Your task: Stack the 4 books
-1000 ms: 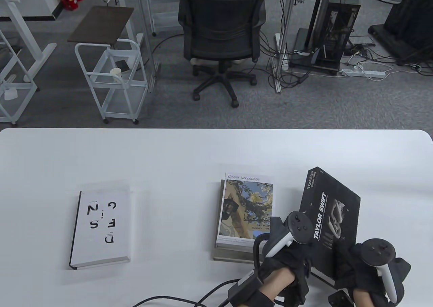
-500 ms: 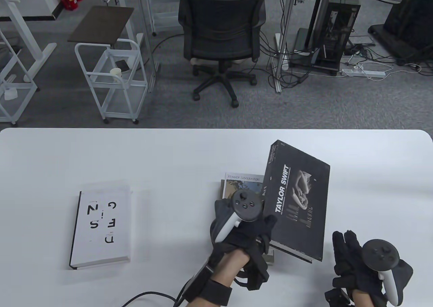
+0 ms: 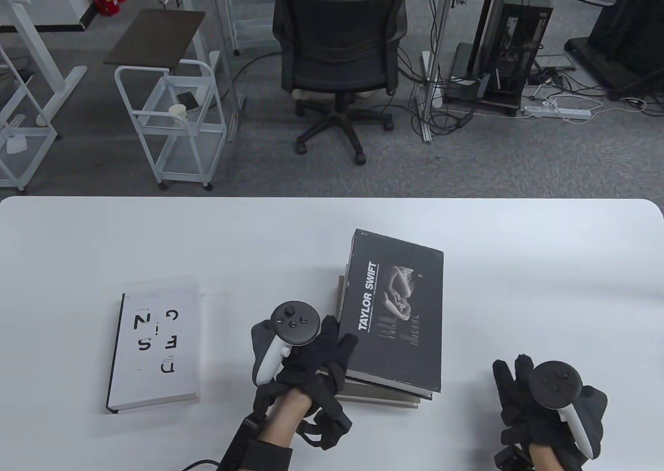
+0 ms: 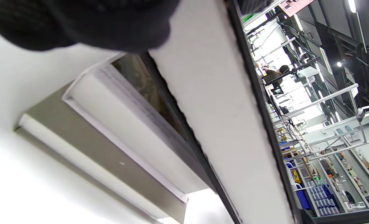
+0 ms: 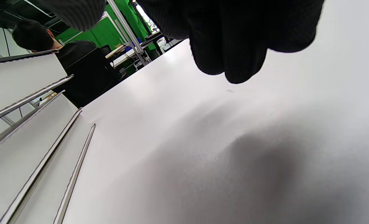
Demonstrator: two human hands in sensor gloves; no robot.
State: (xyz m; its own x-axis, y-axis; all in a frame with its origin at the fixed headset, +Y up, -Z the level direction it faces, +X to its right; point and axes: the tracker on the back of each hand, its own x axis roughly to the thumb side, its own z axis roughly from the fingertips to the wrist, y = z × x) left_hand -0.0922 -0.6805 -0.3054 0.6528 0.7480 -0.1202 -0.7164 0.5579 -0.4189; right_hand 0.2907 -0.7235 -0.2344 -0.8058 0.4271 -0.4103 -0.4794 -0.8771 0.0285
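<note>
A black "Taylor Swift" book [image 3: 397, 310] lies on top of the "Flower language" book and a grey book [image 3: 384, 394], askew, with its near left corner slightly raised. My left hand [image 3: 340, 338] grips that corner; in the left wrist view its fingers [image 4: 94, 21] sit on the black book's page edge [image 4: 221, 109], above the flower book [image 4: 140, 130] and the grey book [image 4: 88, 149]. A white book with black letters [image 3: 155, 346] lies alone at the left. My right hand [image 3: 519, 383] is open and empty on the table, right of the stack.
The white table [image 3: 519, 263] ends at a far edge with an office chair [image 3: 340, 45] and a white cart [image 3: 176, 123] on the floor beyond. The stack's page edges [image 5: 16, 87] show at the left of the right wrist view.
My left hand carried the black book leftward and lowered it onto the flower book. My right hand let go of it and now stays at the right.
</note>
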